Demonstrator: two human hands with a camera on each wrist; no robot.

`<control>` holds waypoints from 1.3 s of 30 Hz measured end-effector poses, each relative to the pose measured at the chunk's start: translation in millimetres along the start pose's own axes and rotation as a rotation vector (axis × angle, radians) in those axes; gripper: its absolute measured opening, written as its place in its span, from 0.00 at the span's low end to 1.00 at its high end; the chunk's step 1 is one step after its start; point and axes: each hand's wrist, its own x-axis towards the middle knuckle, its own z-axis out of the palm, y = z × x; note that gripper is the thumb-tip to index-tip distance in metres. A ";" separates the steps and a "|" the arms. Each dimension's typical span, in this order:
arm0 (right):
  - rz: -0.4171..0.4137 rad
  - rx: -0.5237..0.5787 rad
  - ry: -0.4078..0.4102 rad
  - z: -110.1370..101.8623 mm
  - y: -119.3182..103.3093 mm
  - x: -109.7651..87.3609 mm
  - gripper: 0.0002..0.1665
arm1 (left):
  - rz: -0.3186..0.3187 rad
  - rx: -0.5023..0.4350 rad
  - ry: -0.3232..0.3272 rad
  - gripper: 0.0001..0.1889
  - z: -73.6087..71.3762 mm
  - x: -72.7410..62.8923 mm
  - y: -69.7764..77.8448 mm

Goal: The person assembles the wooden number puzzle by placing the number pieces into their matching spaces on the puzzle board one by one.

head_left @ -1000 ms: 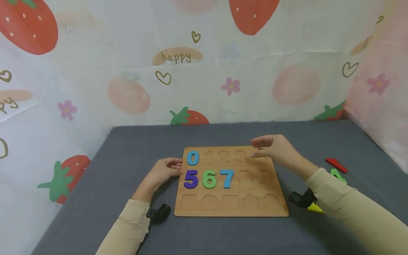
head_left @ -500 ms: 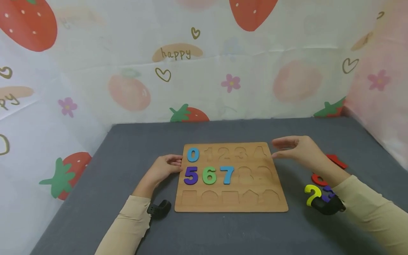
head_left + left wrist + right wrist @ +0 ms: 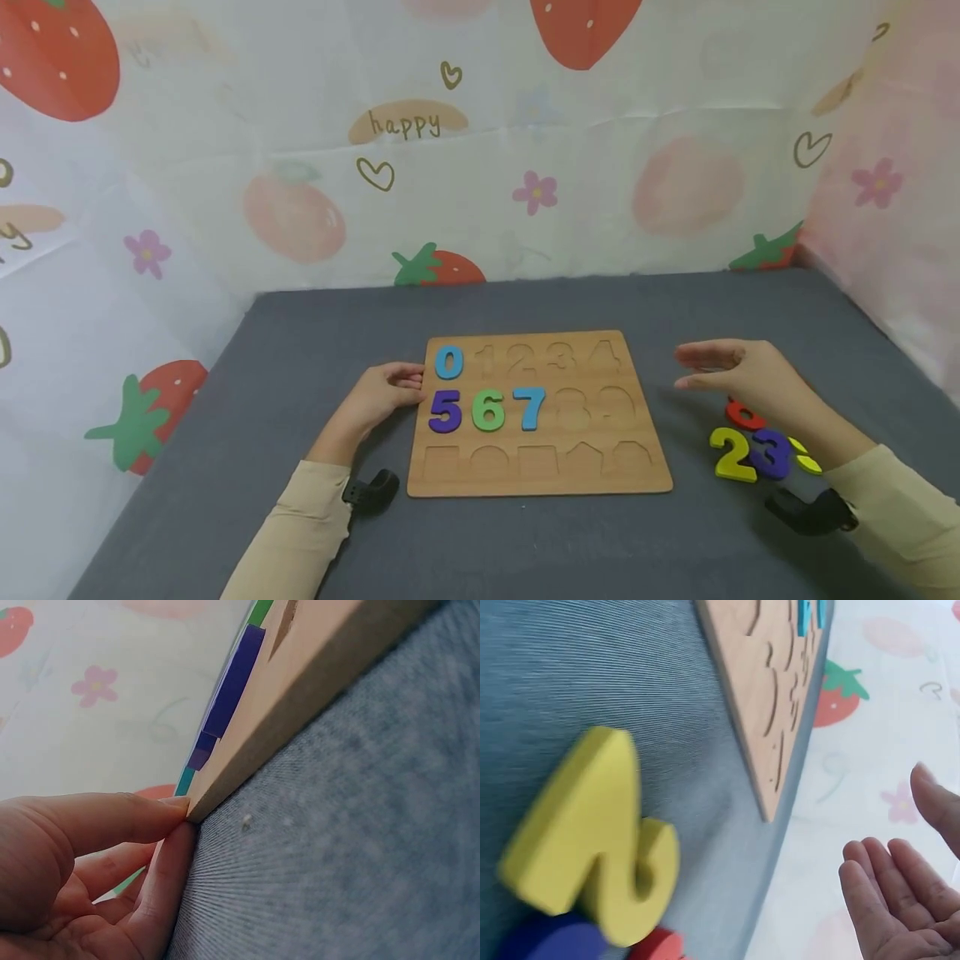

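Note:
A wooden number puzzle board lies on the grey cloth, with a blue 0, purple 5, green 6 and blue 7 in its recesses. My left hand holds the board's left edge, thumb and fingertips at the wood in the left wrist view. Right of the board, my right hand hovers with fingers extended and nothing in it. Loose pieces lie below it: a yellow 2, a purple 3, a red piece and another yellow piece partly behind the wrist.
Grey cloth covers the table. A printed fabric backdrop stands behind, with side panels at left and right. Black wrist cameras are strapped at both sleeves.
My right hand has moved right, from over the board's upper right corner to above the loose pieces. The left hand keeps its place at the board's edge.

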 end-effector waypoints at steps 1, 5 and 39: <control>0.007 -0.007 -0.002 -0.8 2.9 -2.0 0.46 | 0.001 0.002 -0.002 0.26 -0.4 0.4 0.1; 0.014 -0.029 -0.030 -3.2 17.9 -10.2 0.43 | -0.005 0.009 -0.003 0.26 -1.9 0.4 0.2; -0.025 -0.111 -0.142 0.6 72.3 -34.3 0.41 | 0.007 0.008 0.007 0.26 0.6 -0.6 1.8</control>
